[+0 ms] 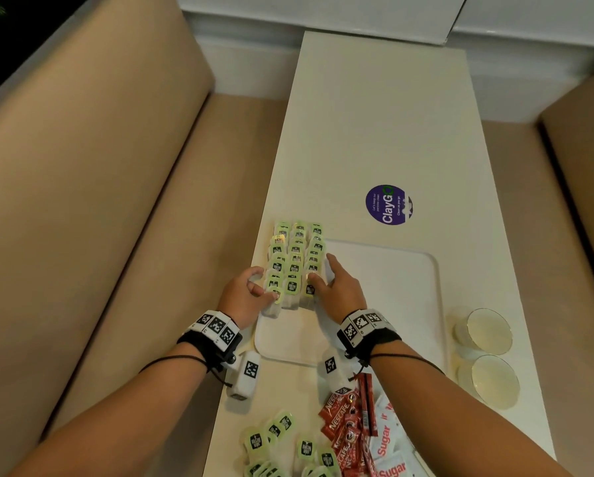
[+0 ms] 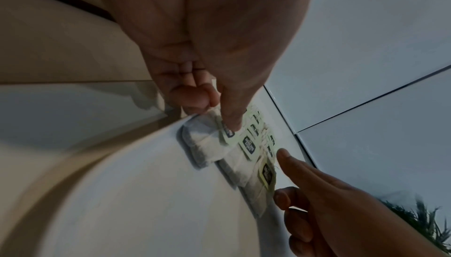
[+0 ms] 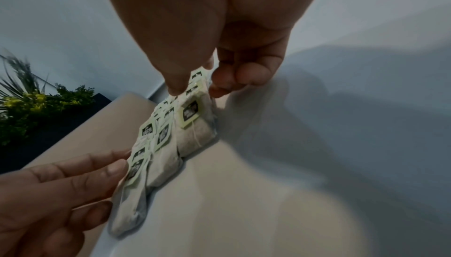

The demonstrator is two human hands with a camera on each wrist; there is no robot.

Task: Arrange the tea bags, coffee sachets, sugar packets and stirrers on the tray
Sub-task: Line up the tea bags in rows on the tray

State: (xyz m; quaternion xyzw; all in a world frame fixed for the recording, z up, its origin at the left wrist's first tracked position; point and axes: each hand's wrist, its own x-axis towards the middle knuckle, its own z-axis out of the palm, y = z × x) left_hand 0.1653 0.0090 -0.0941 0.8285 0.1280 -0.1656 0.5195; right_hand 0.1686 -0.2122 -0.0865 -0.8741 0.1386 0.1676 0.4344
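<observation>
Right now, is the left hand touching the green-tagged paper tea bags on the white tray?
Touching. The left wrist view shows the left hand pinching the nearest green-tagged tea bag, fingertip pressed onto it.

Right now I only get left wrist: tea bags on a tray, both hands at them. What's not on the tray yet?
Observer: Loose tea bags, red coffee sachets and sugar packets lie on the table, nearer the person than the tray.
Operator: Space left on it?
Observer: Yes, the tea bag rows take its left side; the right is bare.
Operator: Stirrers?
Observer: Can't make any out. Two glass cups stand right of the tray.
</observation>
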